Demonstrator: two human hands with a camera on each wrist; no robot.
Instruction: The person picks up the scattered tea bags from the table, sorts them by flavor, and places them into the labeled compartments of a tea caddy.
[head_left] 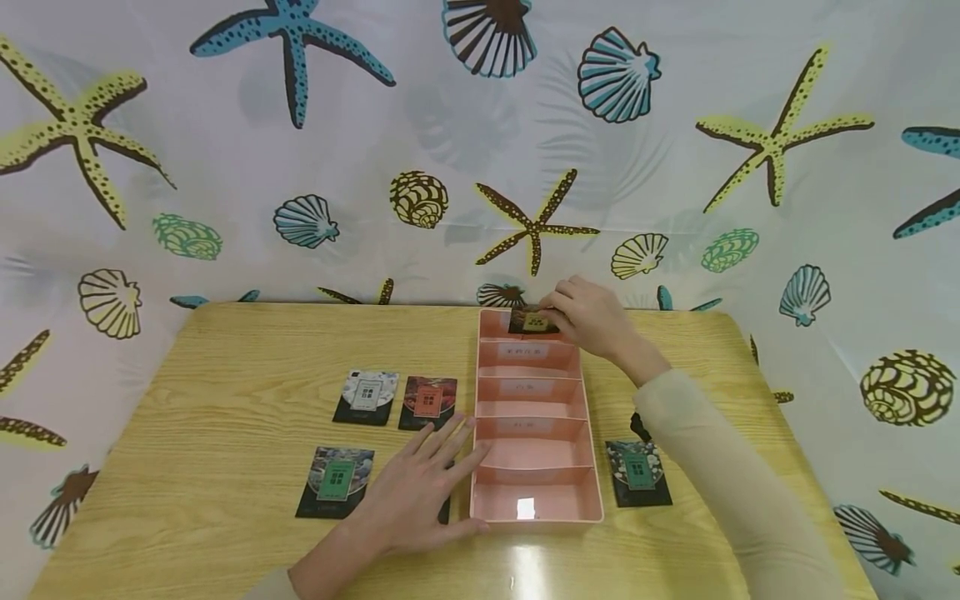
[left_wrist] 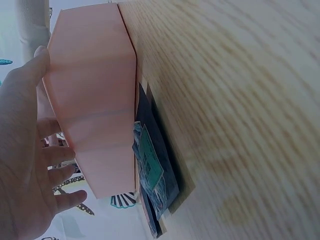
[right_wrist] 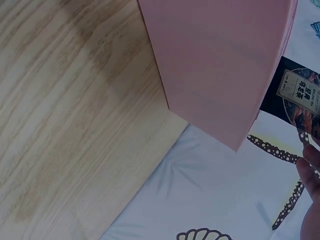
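My right hand (head_left: 592, 321) pinches a dark tea sachet with a yellowish label (head_left: 534, 322) over the farthest compartment of a pink divided box (head_left: 532, 454). In the right wrist view the sachet (right_wrist: 292, 92) overlaps the box rim, and its label reads oolong tea. Fingers spread, my left hand (head_left: 420, 492) rests at the near left rim of the box, with fingertips over the edge. Beside the box wall (left_wrist: 90, 75), a green-labelled sachet (left_wrist: 152, 160) lies on the table, mostly hidden under the left hand in the head view.
Left of the box lie sachets with a white label (head_left: 366, 397), a red label (head_left: 428, 403) and a green label (head_left: 335, 482). Another green-labelled sachet (head_left: 640, 473) lies to the right, near a small black object (head_left: 640, 427) by the sleeve. A patterned curtain (head_left: 360, 150) hangs behind the table.
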